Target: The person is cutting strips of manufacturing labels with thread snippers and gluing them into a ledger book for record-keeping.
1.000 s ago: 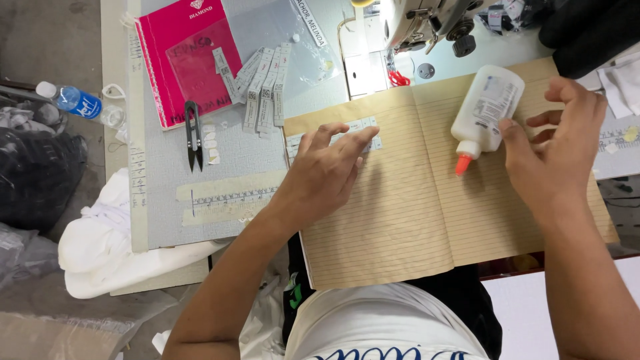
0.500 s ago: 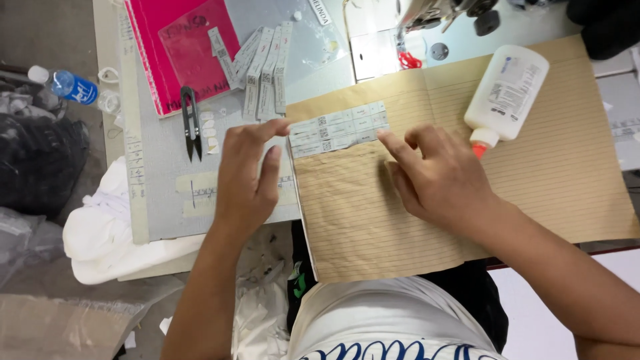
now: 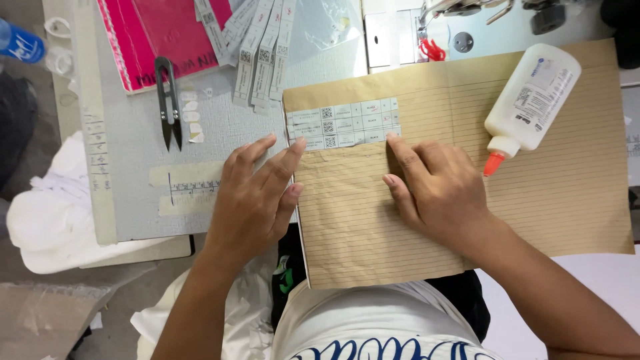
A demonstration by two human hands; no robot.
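Brown paper (image 3: 533,200), one label strip (image 3: 343,124), two hands (image 3: 257,193).

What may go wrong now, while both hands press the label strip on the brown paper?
1. The label strip may dry crooked: the left hand and right hand hold only its lower edge.
2. The glue bottle lies on its side on the brown paper, so glue might leak from its orange tip.
3. The black snips lie near the left hand.

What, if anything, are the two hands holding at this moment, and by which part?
Nothing is gripped. The left hand and right hand lie flat, fingertips pressing the lower edge of the white label strip onto the brown lined paper.
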